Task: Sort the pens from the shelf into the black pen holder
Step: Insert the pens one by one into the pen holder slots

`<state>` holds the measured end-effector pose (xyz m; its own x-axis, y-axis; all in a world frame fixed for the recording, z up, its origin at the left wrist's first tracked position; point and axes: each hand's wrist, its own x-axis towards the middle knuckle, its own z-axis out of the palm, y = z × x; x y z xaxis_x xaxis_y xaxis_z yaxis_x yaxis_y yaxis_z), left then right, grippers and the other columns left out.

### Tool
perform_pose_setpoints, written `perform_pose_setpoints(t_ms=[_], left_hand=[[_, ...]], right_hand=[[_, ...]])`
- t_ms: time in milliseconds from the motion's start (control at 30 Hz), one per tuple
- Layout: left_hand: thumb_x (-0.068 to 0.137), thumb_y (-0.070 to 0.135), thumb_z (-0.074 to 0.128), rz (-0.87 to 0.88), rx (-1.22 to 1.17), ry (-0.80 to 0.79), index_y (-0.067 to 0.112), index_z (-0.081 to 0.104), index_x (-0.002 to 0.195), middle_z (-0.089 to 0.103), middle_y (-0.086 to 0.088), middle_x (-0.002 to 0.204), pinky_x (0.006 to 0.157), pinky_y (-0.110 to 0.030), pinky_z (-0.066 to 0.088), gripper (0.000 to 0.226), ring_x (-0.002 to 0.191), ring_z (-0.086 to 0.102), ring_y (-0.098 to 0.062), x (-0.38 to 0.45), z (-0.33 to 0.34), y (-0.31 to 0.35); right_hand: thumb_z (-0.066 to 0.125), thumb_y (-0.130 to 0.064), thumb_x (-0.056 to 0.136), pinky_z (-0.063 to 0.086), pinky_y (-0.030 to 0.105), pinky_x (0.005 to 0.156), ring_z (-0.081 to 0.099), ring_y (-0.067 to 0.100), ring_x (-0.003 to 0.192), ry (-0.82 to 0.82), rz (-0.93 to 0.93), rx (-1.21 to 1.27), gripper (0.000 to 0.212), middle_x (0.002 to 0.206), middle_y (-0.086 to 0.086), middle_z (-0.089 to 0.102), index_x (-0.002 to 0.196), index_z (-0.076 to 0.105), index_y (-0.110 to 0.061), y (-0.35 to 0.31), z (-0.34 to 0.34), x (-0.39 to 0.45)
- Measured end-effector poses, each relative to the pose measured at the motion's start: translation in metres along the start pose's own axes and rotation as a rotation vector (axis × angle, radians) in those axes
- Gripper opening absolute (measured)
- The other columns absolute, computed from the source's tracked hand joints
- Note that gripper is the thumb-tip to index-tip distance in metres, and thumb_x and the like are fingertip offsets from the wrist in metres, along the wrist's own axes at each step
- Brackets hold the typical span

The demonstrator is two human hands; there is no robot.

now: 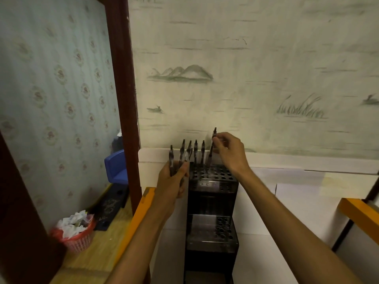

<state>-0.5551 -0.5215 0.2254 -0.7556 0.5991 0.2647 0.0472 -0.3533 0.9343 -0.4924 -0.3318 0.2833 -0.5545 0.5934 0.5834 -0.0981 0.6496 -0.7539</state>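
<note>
A tall black pen holder with stepped tiers of round holes stands on a white surface against the wall. Two dark pens stand upright in its top tier's back row. My right hand pinches another dark pen near its upper end, its tip down at a back-row hole of the top tier. Just left of the holder, my left hand is closed around a bundle of three dark pens, their clip ends pointing up.
A white ledge runs along the painted wall behind the holder. Orange wooden rails border the surface right and left. Down left, past a dark red post, are a red basket of crumpled paper and a blue box.
</note>
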Motion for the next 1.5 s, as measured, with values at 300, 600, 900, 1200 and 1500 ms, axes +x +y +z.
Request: perform_pose_setpoints(t_ms=[300, 600, 900, 1200, 1500], left_hand=[[0.104, 0.021, 0.048, -0.009, -0.025, 0.032, 0.013, 0.062, 0.113, 0.056, -0.002, 0.073, 0.036, -0.018, 0.029, 0.018, 0.044, 0.039, -0.006, 0.002, -0.002, 0.003], [0.103, 0.024, 0.051, -0.008, 0.016, 0.033, 0.010, 0.064, 0.100, 0.051, 0.001, 0.060, 0.037, -0.019, 0.029, 0.019, 0.044, 0.041, -0.007, -0.002, 0.002, 0.003], [0.100, 0.023, 0.056, 0.004, 0.027, 0.063, 0.008, 0.063, 0.104, 0.058, 0.007, 0.054, 0.037, -0.017, 0.032, 0.017, 0.041, 0.042, -0.004, -0.003, 0.013, 0.000], [0.099, 0.027, 0.056, 0.034, 0.081, 0.034, 0.020, 0.067, 0.106, 0.075, -0.002, 0.083, 0.039, -0.018, 0.039, 0.014, 0.042, 0.049, -0.007, -0.003, 0.026, -0.001], [0.100, 0.033, 0.054, 0.042, 0.147, 0.026, 0.023, 0.066, 0.106, 0.075, -0.001, 0.082, 0.040, -0.019, 0.040, 0.017, 0.043, 0.052, -0.008, -0.003, 0.028, 0.000]], right_hand=[[0.058, -0.027, 0.098, 0.050, 0.020, 0.082, 0.064, 0.008, 0.089, -0.058, -0.058, -0.185, 0.023, 0.102, -0.001, 0.072, 0.112, 0.071, -0.013, 0.011, 0.009, -0.009], [0.059, -0.027, 0.098, 0.047, 0.023, 0.081, 0.062, 0.007, 0.088, -0.066, -0.064, -0.269, 0.023, 0.102, 0.000, 0.073, 0.111, 0.072, -0.013, 0.017, 0.008, -0.021], [0.066, -0.031, 0.093, 0.049, 0.016, 0.068, 0.066, 0.003, 0.074, 0.038, 0.010, -0.096, 0.014, 0.079, -0.010, 0.071, 0.090, 0.074, -0.020, 0.011, -0.005, -0.029], [0.064, -0.023, 0.095, 0.058, 0.034, 0.082, 0.071, 0.026, 0.092, -0.285, 0.116, 0.368, 0.021, 0.094, 0.008, 0.076, 0.107, 0.074, -0.009, -0.012, -0.011, -0.040], [0.063, -0.023, 0.096, 0.058, 0.028, 0.082, 0.072, 0.023, 0.095, -0.316, 0.245, 0.614, 0.025, 0.103, 0.013, 0.075, 0.110, 0.071, -0.003, -0.010, -0.009, -0.040]])
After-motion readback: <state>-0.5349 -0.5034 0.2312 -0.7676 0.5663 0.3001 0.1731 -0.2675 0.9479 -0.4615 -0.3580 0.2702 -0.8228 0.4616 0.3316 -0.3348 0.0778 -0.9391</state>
